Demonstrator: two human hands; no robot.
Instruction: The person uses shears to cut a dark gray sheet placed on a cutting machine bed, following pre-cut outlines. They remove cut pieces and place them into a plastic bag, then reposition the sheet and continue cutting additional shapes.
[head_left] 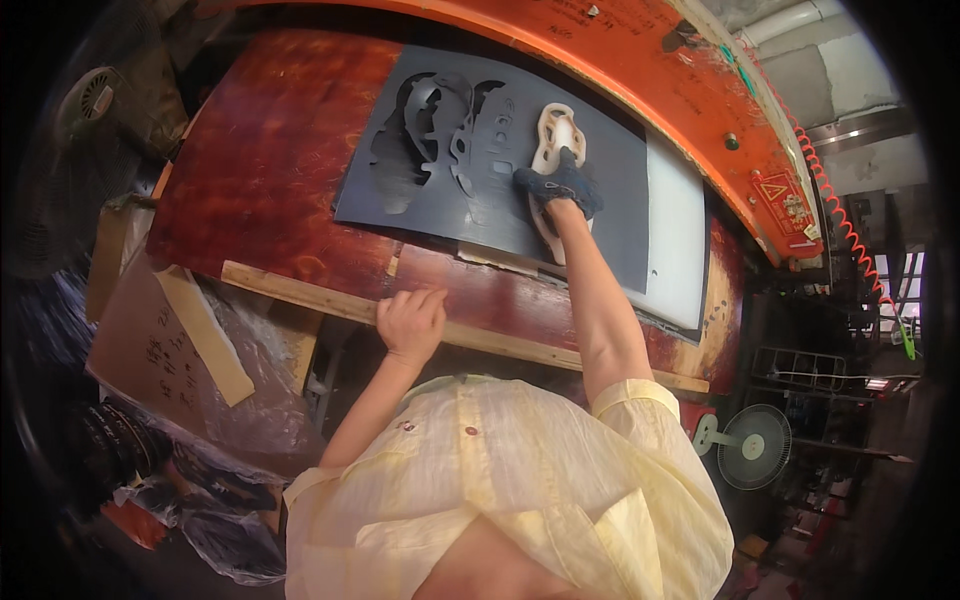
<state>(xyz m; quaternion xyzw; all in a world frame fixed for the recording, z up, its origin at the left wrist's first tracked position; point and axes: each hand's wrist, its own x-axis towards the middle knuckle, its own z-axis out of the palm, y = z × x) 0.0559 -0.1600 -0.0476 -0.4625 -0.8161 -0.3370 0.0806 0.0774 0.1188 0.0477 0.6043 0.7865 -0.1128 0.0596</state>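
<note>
My right hand [562, 183], in a dark glove, grips a pale, sole-shaped cutting die [551, 150] at its middle, thumb out to the left. The die is a long frame with openings and lies on a dark grey sheet [620, 200]; the glove covers its central part. Left of it the sheet has several shoe-shaped cut-outs [425, 125] with curled strips of material around them. Bare and loosely bent, my left hand [412, 325] rests on the wooden strip [300, 292] along the near table edge, with no object visible in it.
Under the sheet a white board [675, 220] shows at the right on the reddish-brown table [270, 140]. An orange machine beam [640, 60] runs along the far side, with a coiled red hose [830, 190] nearby. Cardboard [150, 350] and plastic wrap lie left; a fan [752, 447] stands right.
</note>
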